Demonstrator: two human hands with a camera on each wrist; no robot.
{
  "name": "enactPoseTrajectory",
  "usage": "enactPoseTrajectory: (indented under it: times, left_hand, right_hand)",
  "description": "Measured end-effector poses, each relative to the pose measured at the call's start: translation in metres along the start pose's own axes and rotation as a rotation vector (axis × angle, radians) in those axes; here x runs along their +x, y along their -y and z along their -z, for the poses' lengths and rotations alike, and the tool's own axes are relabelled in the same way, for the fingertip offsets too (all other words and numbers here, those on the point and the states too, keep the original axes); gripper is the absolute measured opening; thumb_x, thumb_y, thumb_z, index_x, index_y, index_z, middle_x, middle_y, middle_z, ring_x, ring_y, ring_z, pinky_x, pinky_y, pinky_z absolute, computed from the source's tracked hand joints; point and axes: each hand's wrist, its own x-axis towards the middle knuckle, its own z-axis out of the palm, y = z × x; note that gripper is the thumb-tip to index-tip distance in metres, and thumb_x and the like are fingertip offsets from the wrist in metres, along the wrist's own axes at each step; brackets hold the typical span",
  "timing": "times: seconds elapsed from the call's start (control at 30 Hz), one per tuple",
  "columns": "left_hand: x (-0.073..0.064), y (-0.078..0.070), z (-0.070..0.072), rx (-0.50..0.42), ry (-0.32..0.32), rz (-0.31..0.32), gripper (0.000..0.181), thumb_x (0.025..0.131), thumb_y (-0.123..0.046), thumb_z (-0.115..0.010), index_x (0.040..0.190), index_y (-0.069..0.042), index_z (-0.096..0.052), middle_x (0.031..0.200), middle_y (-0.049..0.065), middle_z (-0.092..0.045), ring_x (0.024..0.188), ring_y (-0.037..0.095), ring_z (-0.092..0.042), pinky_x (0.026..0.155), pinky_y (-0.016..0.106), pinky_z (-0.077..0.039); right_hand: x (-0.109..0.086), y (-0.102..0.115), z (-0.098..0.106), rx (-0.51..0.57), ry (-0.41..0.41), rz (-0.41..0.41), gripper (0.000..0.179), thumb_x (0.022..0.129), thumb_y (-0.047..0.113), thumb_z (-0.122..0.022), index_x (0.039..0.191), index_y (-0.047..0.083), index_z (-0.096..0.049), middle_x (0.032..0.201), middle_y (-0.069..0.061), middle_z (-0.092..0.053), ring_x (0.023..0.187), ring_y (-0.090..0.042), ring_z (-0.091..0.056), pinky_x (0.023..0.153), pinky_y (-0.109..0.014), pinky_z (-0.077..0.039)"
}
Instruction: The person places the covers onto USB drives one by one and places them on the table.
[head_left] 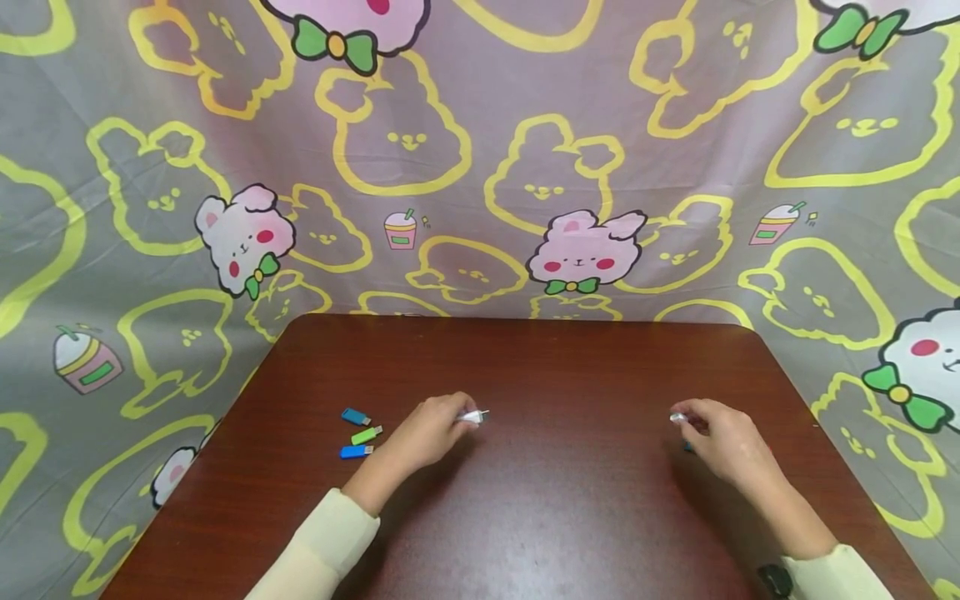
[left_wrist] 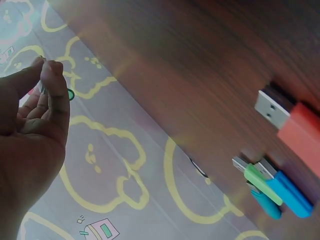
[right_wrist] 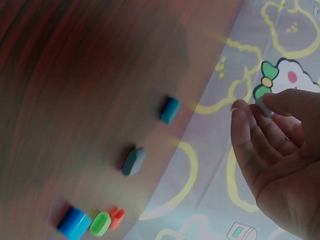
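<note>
In the head view my left hand (head_left: 431,429) pinches a white USB stick (head_left: 470,417), its metal end pointing right, above the table's middle. Fingers hide most of that stick in the left wrist view. My right hand (head_left: 726,440), farther right, holds a small whitish cap (head_left: 677,417) between thumb and fingertips. Left of the left forearm lie a teal USB stick (head_left: 356,416), a green one (head_left: 367,435) and a blue one (head_left: 356,452). An orange-red USB stick (left_wrist: 302,132) shows large in the left wrist view.
Near the right hand lie a teal cap (right_wrist: 170,110), a dark grey one (right_wrist: 133,161), a blue one (right_wrist: 74,223), a green one (right_wrist: 100,223) and an orange-red one (right_wrist: 116,217). The brown table (head_left: 555,367) meets a patterned cloth (head_left: 480,167) behind and at both sides.
</note>
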Motion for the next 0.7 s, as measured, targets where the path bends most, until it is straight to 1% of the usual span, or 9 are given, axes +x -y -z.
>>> enactPoseTrajectory:
  times: [0.1,0.17,0.23,0.3,0.37,0.47,0.53,0.6,0.7]
  left_hand:
    - [0.000,-0.003,0.000,-0.030,0.014,0.001,0.017,0.094,-0.016,-0.073,0.106,-0.008,-0.065,0.095,0.002,-0.070,0.082,0.015,-0.065,0.076,0.036,-0.055]
    - [-0.001,-0.005,0.000,-0.034,0.024,0.006,0.019,0.094,-0.017,-0.073,0.108,-0.009,-0.064,0.097,0.003,-0.070,0.083,0.014,-0.065,0.076,0.036,-0.055]
    - [-0.002,-0.007,-0.001,-0.035,0.032,0.008,0.019,0.094,-0.018,-0.073,0.109,-0.009,-0.064,0.097,0.002,-0.070,0.083,0.014,-0.064,0.077,0.035,-0.056]
    - [-0.003,-0.008,-0.002,-0.026,0.036,-0.002,0.018,0.094,-0.019,-0.073,0.107,-0.010,-0.065,0.096,0.001,-0.071,0.082,0.013,-0.064,0.076,0.035,-0.056]
    - [-0.004,-0.009,-0.002,-0.022,0.038,-0.007,0.017,0.094,-0.021,-0.073,0.106,-0.011,-0.065,0.094,-0.001,-0.071,0.081,0.012,-0.064,0.075,0.034,-0.055]
    - [-0.004,-0.012,-0.003,-0.016,0.036,-0.027,0.016,0.095,-0.022,-0.073,0.104,-0.012,-0.064,0.092,-0.002,-0.070,0.079,0.010,-0.063,0.073,0.032,-0.054]
    - [-0.004,-0.015,-0.004,-0.024,0.039,-0.023,0.017,0.095,-0.024,-0.072,0.103,-0.012,-0.063,0.091,-0.003,-0.069,0.078,0.009,-0.062,0.072,0.031,-0.054]
    - [-0.004,-0.018,-0.004,-0.030,0.036,-0.028,0.017,0.095,-0.023,-0.072,0.102,-0.011,-0.063,0.090,-0.003,-0.069,0.077,0.010,-0.061,0.071,0.031,-0.054]
    - [-0.004,-0.021,-0.004,-0.032,0.029,-0.038,0.016,0.095,-0.022,-0.072,0.102,-0.010,-0.064,0.090,-0.002,-0.069,0.078,0.010,-0.062,0.072,0.030,-0.054]
  right_hand:
    - [0.000,0.005,-0.004,0.006,-0.069,0.086,0.018,0.083,0.001,-0.076,0.099,0.008,-0.075,0.090,0.000,-0.069,0.077,-0.018,-0.064,0.063,-0.032,-0.050]
    - [0.000,0.009,-0.007,0.022,-0.087,0.126,0.019,0.082,-0.001,-0.077,0.099,0.009,-0.075,0.090,0.001,-0.068,0.076,-0.016,-0.063,0.065,-0.032,-0.052]
    - [0.000,0.012,-0.010,0.037,-0.081,0.141,0.020,0.082,-0.001,-0.077,0.099,0.010,-0.075,0.090,0.002,-0.067,0.076,-0.013,-0.061,0.066,-0.032,-0.053]
    - [0.000,0.017,-0.012,0.063,-0.056,0.130,0.021,0.085,0.000,-0.076,0.102,0.012,-0.074,0.092,0.002,-0.069,0.074,-0.009,-0.061,0.066,-0.031,-0.053]
    - [0.000,0.022,-0.014,0.100,-0.019,0.105,0.020,0.089,0.001,-0.073,0.105,0.014,-0.072,0.093,0.000,-0.070,0.068,-0.005,-0.060,0.063,-0.030,-0.052]
    - [-0.001,0.030,-0.015,0.176,0.046,0.057,0.018,0.095,0.004,-0.068,0.109,0.015,-0.069,0.086,-0.001,-0.068,0.059,-0.003,-0.060,0.058,-0.026,-0.049]
    - [-0.001,0.036,-0.016,0.213,0.076,0.039,0.017,0.097,0.005,-0.065,0.112,0.014,-0.067,0.081,-0.002,-0.065,0.055,-0.004,-0.060,0.056,-0.025,-0.049]
    - [-0.001,0.041,-0.018,0.233,0.090,0.040,0.017,0.098,0.006,-0.065,0.114,0.013,-0.067,0.082,-0.002,-0.063,0.056,-0.004,-0.060,0.055,-0.025,-0.050]
    - [-0.001,0.049,-0.021,0.244,0.094,0.072,0.020,0.097,0.004,-0.066,0.116,0.010,-0.069,0.088,-0.003,-0.065,0.057,-0.003,-0.060,0.055,-0.024,-0.051]
